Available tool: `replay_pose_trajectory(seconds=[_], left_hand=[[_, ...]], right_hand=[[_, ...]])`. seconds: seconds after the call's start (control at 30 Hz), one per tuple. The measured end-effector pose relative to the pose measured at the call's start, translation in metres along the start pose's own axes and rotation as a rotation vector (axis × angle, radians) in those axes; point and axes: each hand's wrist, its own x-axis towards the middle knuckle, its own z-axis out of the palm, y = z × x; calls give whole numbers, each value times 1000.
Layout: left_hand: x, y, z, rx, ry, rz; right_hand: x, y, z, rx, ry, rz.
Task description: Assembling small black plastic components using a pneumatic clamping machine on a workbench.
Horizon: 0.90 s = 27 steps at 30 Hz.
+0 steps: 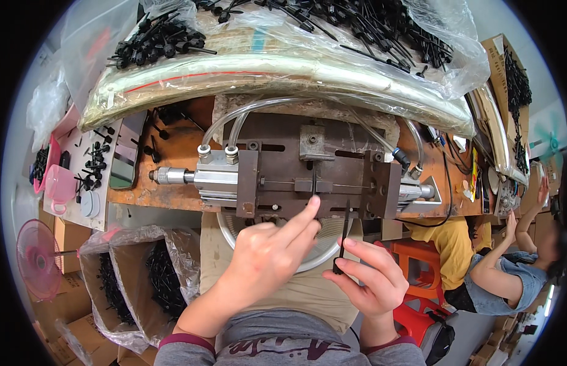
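Observation:
My left hand (268,253) reaches to the front of a dark metal clamping fixture (283,131). Its index finger is stretched out, the tip at a thin black rod (314,185) in the central slot; the other fingers are partly curled, and the thumb is hidden. In my right hand (373,282), a black rod with a knobbed end (345,235) is pinched between thumb and fingers. It stands nearly upright, knob down, just in front of the fixture's right half. Silver air cylinders (217,181) flank the fixture, with clear hoses (234,113) arching over it.
Black knobbed rods (164,46) lie heaped on plastic sheeting behind the fixture. Lined cartons (134,268) with more rods stand at lower left, near a pink fan (39,259). A phone (126,155) lies left; another person (509,268) sits at right beside red stools (417,317).

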Motion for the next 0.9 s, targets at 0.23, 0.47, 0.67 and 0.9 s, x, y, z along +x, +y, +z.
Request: replay_pose_trajectory(seconds=[0.23,0.47,0.67,0.9], left_hand=[[-28,6,-16,-220,-130,23],[-36,7,-17,-243,-33,51],[-44,5,-9,-300,36,89],[-47,4,0,-544,212,-203]], right_hand=[[11,14,23,-107,-60,15],[24,11,45,-354,-170,-46],[30,12,43,-403,-178,-60],[28,18,41,-327,-153,-95]])
